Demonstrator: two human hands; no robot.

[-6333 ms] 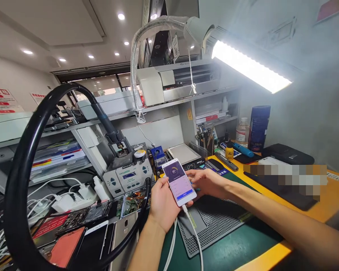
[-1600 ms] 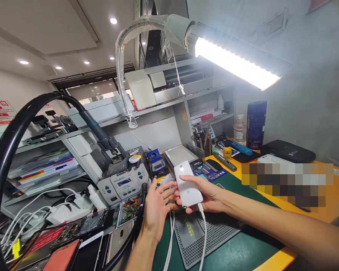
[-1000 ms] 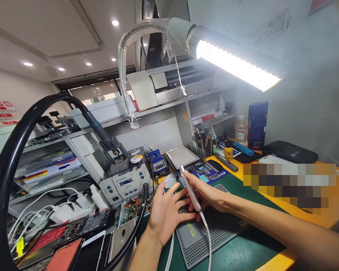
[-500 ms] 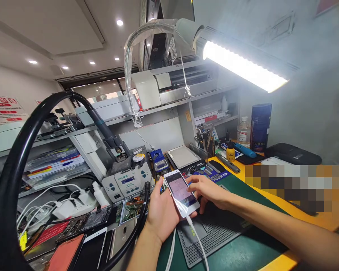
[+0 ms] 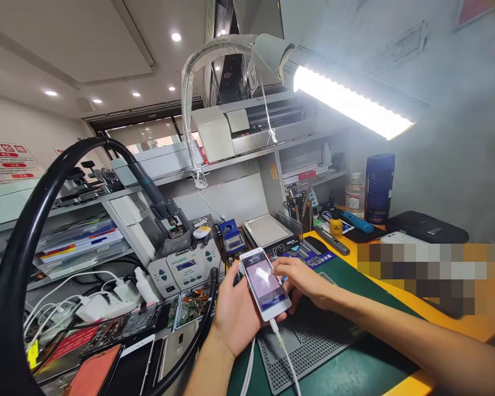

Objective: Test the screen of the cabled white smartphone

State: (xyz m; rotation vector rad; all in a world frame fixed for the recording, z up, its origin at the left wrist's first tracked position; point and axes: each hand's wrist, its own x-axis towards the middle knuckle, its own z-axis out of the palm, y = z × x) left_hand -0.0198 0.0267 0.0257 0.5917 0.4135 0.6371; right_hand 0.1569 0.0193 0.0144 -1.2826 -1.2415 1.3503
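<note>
A white smartphone [image 5: 265,283] lies tilted in my left hand [image 5: 236,308], face up, its screen lit with a pale panel and a lamp reflection. The palm is under the phone, with the thumb along its left edge. My right hand [image 5: 303,280] reaches over from the right, fingers bent and a little apart. Its index fingertip is at the right side of the screen; the other fingers are partly hidden below. A white charging cable [image 5: 284,352] is plugged into the phone's lower end. Beneath is a grey perforated mat [image 5: 313,357] on a green mat [image 5: 379,352].
A soldering and hot-air station [image 5: 185,269] stands behind the phone. The thick black hose [image 5: 4,275] arches on the left. Several phones, such as the red-backed one [image 5: 94,371], lie at lower left. A bright lamp [image 5: 350,102] hangs above. A yellow bottle [image 5: 335,225] stands right.
The phone has tilted slightly, so the lamp reflection has moved from the bottom of the screen up towards its middle. My right index finger has shifted slightly towards the screen's edge.
</note>
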